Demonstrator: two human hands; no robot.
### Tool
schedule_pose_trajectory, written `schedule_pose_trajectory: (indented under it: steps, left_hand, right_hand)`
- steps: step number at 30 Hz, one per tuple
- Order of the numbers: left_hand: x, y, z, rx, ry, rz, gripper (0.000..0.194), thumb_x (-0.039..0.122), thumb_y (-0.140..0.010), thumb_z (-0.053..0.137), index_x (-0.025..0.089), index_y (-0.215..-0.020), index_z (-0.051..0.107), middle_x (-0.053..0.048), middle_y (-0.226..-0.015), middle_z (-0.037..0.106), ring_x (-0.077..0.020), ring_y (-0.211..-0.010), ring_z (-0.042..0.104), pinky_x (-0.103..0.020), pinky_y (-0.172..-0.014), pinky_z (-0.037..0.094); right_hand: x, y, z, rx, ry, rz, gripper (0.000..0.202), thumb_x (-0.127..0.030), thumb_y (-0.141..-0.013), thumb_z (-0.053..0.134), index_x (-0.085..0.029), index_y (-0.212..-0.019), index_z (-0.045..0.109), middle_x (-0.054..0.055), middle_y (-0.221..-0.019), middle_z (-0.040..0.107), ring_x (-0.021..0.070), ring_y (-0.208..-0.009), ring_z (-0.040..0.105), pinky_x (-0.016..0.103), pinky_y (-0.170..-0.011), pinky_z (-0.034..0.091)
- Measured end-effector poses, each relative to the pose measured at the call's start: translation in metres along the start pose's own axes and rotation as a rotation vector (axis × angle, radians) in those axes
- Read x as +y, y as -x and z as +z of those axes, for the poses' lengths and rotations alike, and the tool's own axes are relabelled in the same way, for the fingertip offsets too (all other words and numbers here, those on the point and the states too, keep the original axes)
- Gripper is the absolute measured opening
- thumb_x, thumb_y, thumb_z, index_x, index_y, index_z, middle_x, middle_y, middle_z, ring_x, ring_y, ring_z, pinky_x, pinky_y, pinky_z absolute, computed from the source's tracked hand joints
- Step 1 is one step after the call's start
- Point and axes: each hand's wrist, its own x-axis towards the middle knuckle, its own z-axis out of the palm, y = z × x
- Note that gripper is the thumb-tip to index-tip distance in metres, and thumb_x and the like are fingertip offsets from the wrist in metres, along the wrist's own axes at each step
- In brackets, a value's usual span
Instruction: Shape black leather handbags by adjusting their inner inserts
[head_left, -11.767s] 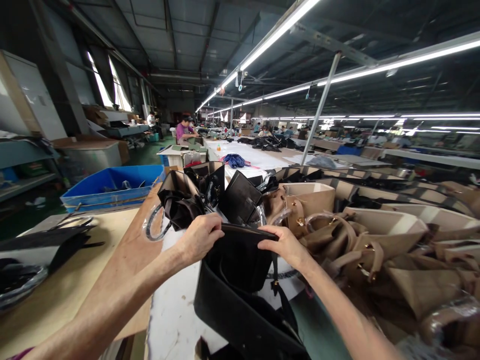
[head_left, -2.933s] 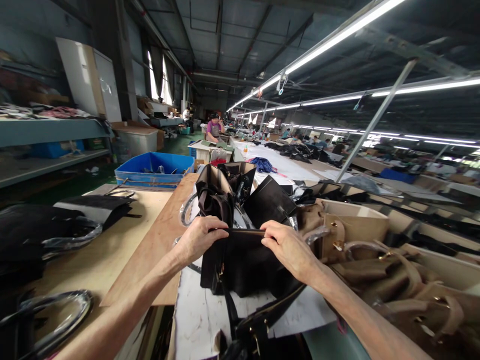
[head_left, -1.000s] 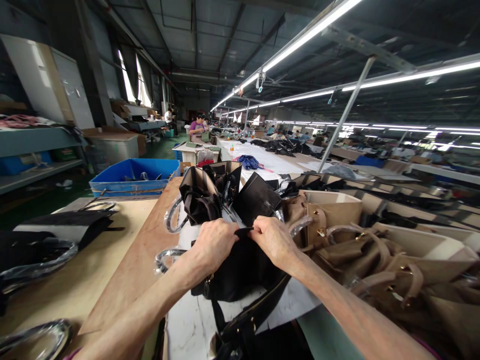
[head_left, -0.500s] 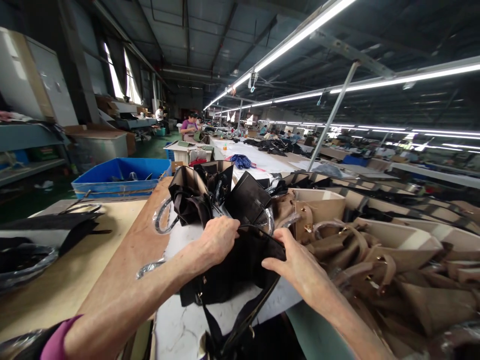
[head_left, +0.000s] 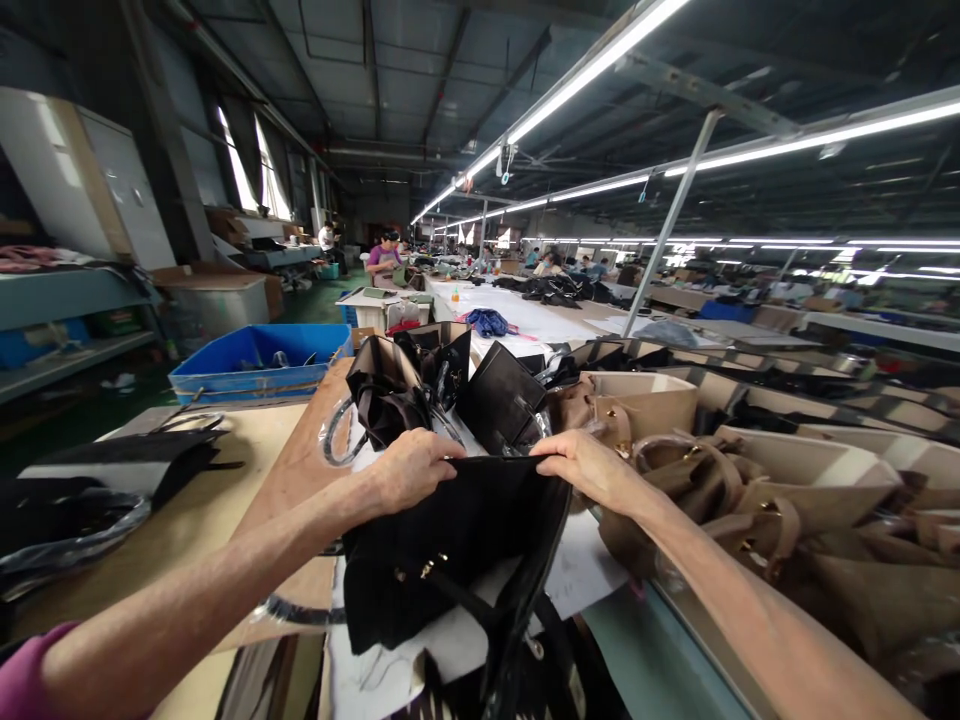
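A black handbag (head_left: 450, 530) stands in front of me on white paper (head_left: 450, 645), its top edge pulled fairly straight. My left hand (head_left: 416, 468) pinches that edge near its left part, and my right hand (head_left: 581, 465) pinches it near the right corner. Small gold-coloured fittings show on the bag's near face, with a dark strap hanging down toward me. Just behind it are more black bags (head_left: 386, 400) and an upright black panel (head_left: 501, 395). The inside of the held bag is hidden.
Brown and tan handbags (head_left: 810, 480) crowd the right side. A blue bin (head_left: 259, 360) stands at the left, beyond a wooden board (head_left: 277, 470). Black bag pieces (head_left: 127, 470) lie far left. A slanted metal pole (head_left: 671, 225) rises behind; a co-worker (head_left: 385, 257) is further back.
My right hand has moved from the bag's side up to its top edge. My left hand has shifted left, and the bag's top edge is now straighter, its near face flatter.
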Motion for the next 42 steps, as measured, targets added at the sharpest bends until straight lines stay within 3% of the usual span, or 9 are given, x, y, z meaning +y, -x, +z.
schedule_pose_trajectory:
  steps: [6,11,15,19,24,32,38,42]
  left_hand:
    - [0.006,-0.012,0.008,0.016,-0.219,-0.173,0.030,0.009,-0.066,0.043,0.020,-0.079,0.067,-0.003,-0.076,0.065,-0.0193,-0.078,0.060,-0.025,-0.066,0.043]
    - [0.013,-0.017,0.032,0.121,-0.212,0.061,0.050,-0.002,-0.059,0.036,0.018,-0.099,0.059,-0.005,-0.097,0.062,-0.0174,-0.093,0.056,-0.025,-0.080,0.043]
    - [0.010,-0.015,0.041,0.148,-0.265,0.171,0.047,-0.001,-0.066,0.035,0.018,-0.104,0.055,-0.005,-0.095,0.061,-0.0183,-0.091,0.056,-0.028,-0.080,0.043]
    - [0.010,-0.014,0.041,0.173,-0.286,0.226,0.039,0.006,-0.071,0.042,0.018,-0.106,0.053,-0.005,-0.094,0.060,-0.0189,-0.090,0.055,-0.028,-0.079,0.043]
    - [0.012,-0.018,0.044,0.178,-0.331,0.166,0.020,0.030,-0.082,0.047,0.020,-0.094,0.059,-0.002,-0.085,0.063,-0.0190,-0.082,0.058,-0.026,-0.068,0.042]
    - [0.012,-0.029,0.032,0.083,-0.096,0.001,0.016,0.031,-0.078,0.052,0.027,-0.084,0.067,0.004,-0.070,0.064,-0.0136,-0.071,0.058,-0.020,-0.060,0.036]
    - [0.011,-0.036,0.029,0.054,-0.036,0.073,0.022,0.035,-0.081,0.049,0.027,-0.089,0.068,0.003,-0.075,0.066,-0.0138,-0.072,0.058,-0.020,-0.061,0.037]
    - [0.011,-0.038,0.032,0.085,-0.058,0.121,0.024,0.034,-0.081,0.049,0.028,-0.098,0.066,0.003,-0.078,0.067,-0.0141,-0.074,0.059,-0.021,-0.065,0.039]
  right_hand:
    - [-0.005,0.004,0.005,0.037,0.069,-0.020,0.017,-0.024,-0.072,0.050,-0.020,-0.074,0.067,-0.002,-0.064,0.059,0.0149,-0.069,0.053,0.024,-0.064,0.033]
    - [-0.003,0.012,0.004,0.038,0.064,-0.018,0.017,-0.024,-0.073,0.049,-0.020,-0.074,0.066,-0.002,-0.064,0.059,0.0138,-0.068,0.052,0.023,-0.062,0.032]
    - [-0.004,0.011,0.002,0.033,0.071,-0.044,0.016,-0.023,-0.073,0.049,-0.018,-0.067,0.063,-0.004,-0.056,0.052,0.0110,-0.061,0.049,0.022,-0.057,0.029]
    - [-0.002,0.011,0.001,0.037,0.042,-0.059,0.017,-0.023,-0.073,0.049,-0.019,-0.069,0.064,-0.004,-0.057,0.052,0.0109,-0.061,0.050,0.022,-0.058,0.030]
    - [0.001,0.012,0.002,0.052,0.042,-0.050,0.015,-0.022,-0.072,0.050,-0.019,-0.069,0.065,-0.004,-0.057,0.052,0.0109,-0.061,0.050,0.022,-0.057,0.029]
    - [0.001,0.011,0.003,0.045,0.031,-0.036,0.016,-0.022,-0.072,0.050,-0.018,-0.071,0.065,-0.004,-0.058,0.053,0.0106,-0.061,0.049,0.022,-0.056,0.029]
    - [-0.007,0.010,0.004,0.070,0.141,-0.065,0.013,-0.028,-0.073,0.055,-0.020,-0.067,0.063,-0.005,-0.054,0.049,0.0090,-0.058,0.046,0.021,-0.055,0.026]
    - [-0.019,0.006,0.006,0.019,0.215,-0.053,0.017,-0.038,-0.068,0.062,-0.021,-0.068,0.063,-0.005,-0.054,0.050,0.0101,-0.059,0.047,0.021,-0.054,0.026]
